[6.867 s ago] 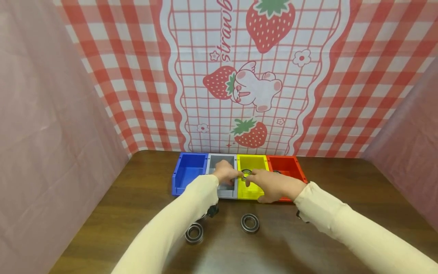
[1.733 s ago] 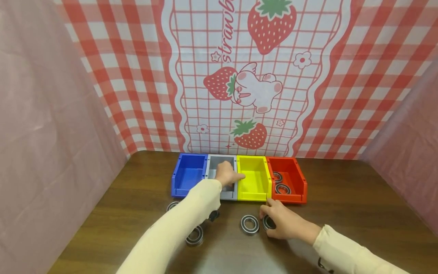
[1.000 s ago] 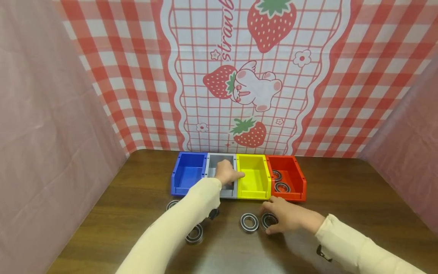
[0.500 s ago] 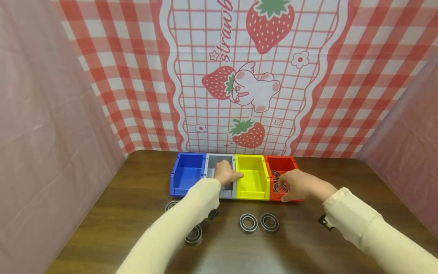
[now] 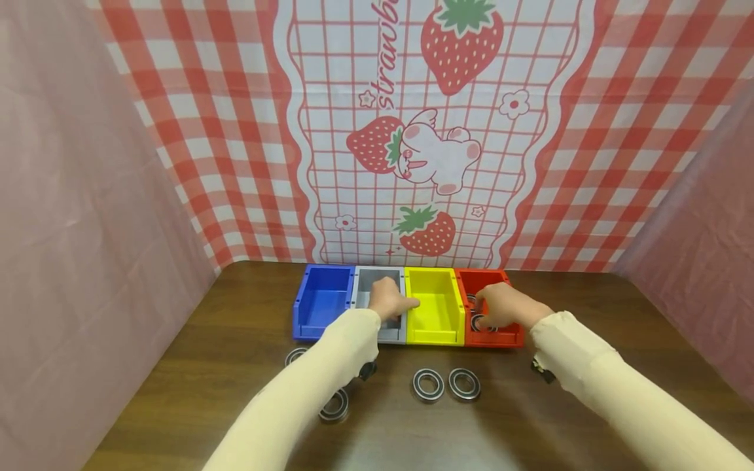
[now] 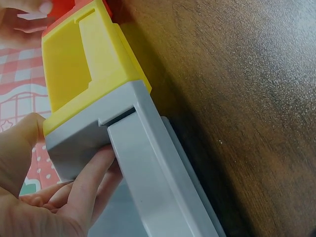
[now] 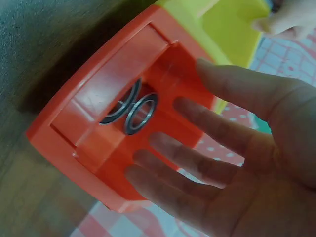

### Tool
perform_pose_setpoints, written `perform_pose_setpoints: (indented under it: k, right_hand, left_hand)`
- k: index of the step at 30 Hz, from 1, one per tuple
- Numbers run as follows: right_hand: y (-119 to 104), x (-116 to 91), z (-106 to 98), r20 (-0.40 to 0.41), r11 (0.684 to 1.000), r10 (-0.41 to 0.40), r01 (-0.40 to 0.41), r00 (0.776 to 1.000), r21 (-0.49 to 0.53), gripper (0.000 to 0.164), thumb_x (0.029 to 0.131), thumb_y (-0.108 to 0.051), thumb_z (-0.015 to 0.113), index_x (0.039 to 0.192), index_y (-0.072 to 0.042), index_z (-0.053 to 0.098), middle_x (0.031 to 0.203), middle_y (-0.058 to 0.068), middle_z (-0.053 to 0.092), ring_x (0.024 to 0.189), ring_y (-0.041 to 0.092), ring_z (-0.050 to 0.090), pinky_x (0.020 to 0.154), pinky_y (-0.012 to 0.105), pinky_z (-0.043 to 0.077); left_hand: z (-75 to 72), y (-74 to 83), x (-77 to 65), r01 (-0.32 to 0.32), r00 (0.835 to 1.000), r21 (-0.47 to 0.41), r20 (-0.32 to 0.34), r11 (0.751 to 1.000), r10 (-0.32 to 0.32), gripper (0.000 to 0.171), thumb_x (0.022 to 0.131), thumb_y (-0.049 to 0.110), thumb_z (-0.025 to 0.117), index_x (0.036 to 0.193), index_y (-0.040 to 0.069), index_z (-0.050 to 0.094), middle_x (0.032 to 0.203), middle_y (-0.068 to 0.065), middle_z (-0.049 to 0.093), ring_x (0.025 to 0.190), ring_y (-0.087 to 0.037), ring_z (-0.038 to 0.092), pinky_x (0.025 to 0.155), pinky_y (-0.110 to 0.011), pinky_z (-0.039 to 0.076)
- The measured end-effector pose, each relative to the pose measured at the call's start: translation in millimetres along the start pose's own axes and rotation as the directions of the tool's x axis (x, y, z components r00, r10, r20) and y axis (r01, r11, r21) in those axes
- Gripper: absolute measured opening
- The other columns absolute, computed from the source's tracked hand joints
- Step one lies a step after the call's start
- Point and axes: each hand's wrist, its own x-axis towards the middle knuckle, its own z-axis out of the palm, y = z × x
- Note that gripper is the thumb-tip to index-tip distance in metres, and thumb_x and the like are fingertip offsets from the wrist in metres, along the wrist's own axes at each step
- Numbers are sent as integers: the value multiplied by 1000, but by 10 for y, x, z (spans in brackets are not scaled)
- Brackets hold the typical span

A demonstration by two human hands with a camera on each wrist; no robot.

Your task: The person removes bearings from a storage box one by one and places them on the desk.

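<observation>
My left hand (image 5: 389, 299) grips the side wall of the grey bin (image 6: 163, 163), thumb over the yellow bin's side and fingers inside the grey one. My right hand (image 5: 508, 305) reaches into the red bin (image 7: 103, 74), fingers spread and holding nothing in the right wrist view. Just short of its fingertips, two ball bearings lie in the red bin; the nearer bearing (image 7: 141, 114) partly overlaps the other bearing (image 7: 118, 109). On the table in front of the bins, a ball bearing (image 5: 416, 391) sits beside another ball bearing (image 5: 453, 391).
The blue bin (image 5: 324, 304) and yellow bin (image 5: 436, 307) complete the joined row on the brown wooden table (image 5: 235, 353). Left of my left forearm are two more bearings, a partly hidden one (image 5: 292, 357) and a nearer one (image 5: 324, 413). A checked strawberry cloth (image 5: 247, 163) hangs behind.
A bearing that lay in the yellow bin is gone from there. My right hand set a bearing down on the table, let go, and moved up into the red bin. My left hand stayed put.
</observation>
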Motion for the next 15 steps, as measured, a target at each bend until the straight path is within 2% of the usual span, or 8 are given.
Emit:
perform_pose_setpoints:
  k: [4, 7, 11, 15]
  right_hand:
    - [20, 86, 43, 57, 1000, 28, -27, 998, -9, 29, 77, -17, 76, 100, -1, 69, 99, 13, 69, 84, 21, 61, 81, 42, 56]
    - [32, 141, 70, 82, 999, 47, -45, 996, -23, 30, 79, -18, 76, 103, -1, 69, 100, 12, 70, 85, 20, 62, 84, 42, 56]
    - [70, 196, 119, 95, 998, 56, -54, 994, -23, 31, 79, -18, 75, 104, 0, 69, 101, 13, 71, 85, 21, 62, 86, 43, 55]
    - [115, 227, 177, 69, 999, 36, -35, 997, -21, 31, 76, -18, 76, 100, 0, 69, 99, 15, 70, 85, 22, 62, 85, 41, 55]
  left_hand:
    - [11, -5, -3, -16, 1000, 24, -9, 1000, 17, 34, 78, 32, 78, 74, 3, 61, 60, -5, 58, 53, -20, 66, 52, -27, 55]
    - [20, -8, -5, -20, 1000, 30, -14, 999, 21, 34, 78, 32, 78, 72, 3, 61, 58, -4, 57, 53, -21, 66, 51, -26, 54]
    - [25, -6, 1, -20, 1000, 28, -16, 999, 21, 35, 78, 32, 78, 70, 4, 60, 57, -4, 56, 54, -22, 66, 48, -24, 52]
    - [21, -3, 5, -14, 1000, 30, -14, 999, 15, 35, 78, 33, 78, 71, 4, 60, 57, -4, 56, 53, -21, 66, 48, -24, 52]
